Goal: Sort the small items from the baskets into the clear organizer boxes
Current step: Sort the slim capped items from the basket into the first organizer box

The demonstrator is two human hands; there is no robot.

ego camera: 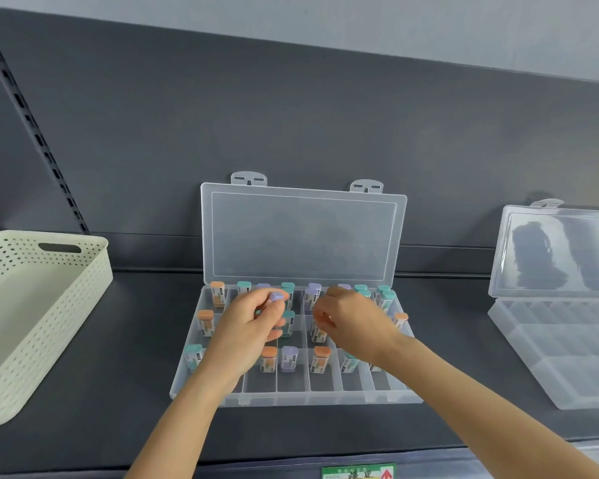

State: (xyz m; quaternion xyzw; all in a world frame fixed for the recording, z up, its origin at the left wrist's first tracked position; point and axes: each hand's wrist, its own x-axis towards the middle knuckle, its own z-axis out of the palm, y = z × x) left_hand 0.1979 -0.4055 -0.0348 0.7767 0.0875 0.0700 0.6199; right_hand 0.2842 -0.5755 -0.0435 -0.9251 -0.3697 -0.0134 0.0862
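1. Centrally placed: clear organizer box (296,395), lid (303,236) raised and leaning back toward the dark rear panel (291,115), base resting on the dark shelf (118,392).
2. Contents: small capped containers standing upright in the divided compartments, caps orange, teal or lilac; among them an orange-capped container (217,293) in the far left compartment, a lilac-capped container (289,358) in the near row, an orange-capped one (320,359) just beside it to the right.
3. Left hand (248,323): over the middle-left compartments, fingers closed round a lilac-capped item (276,298) pinched at the fingertips, held above the box.
4. Right hand (355,321): over the middle-right compartments, fingers curled downward toward the containers; whether it grips anything cannot be told.
5. Cream perforated basket (45,305): left end of the shelf, well apart from the box; the visible part of its interior shows no items.
6. Second clear organizer box (561,357): right end of the shelf, lid up, compartments appearing bare, partly cut by the frame edge.
7. Green label (358,472): on the shelf's front edge, below the central box.
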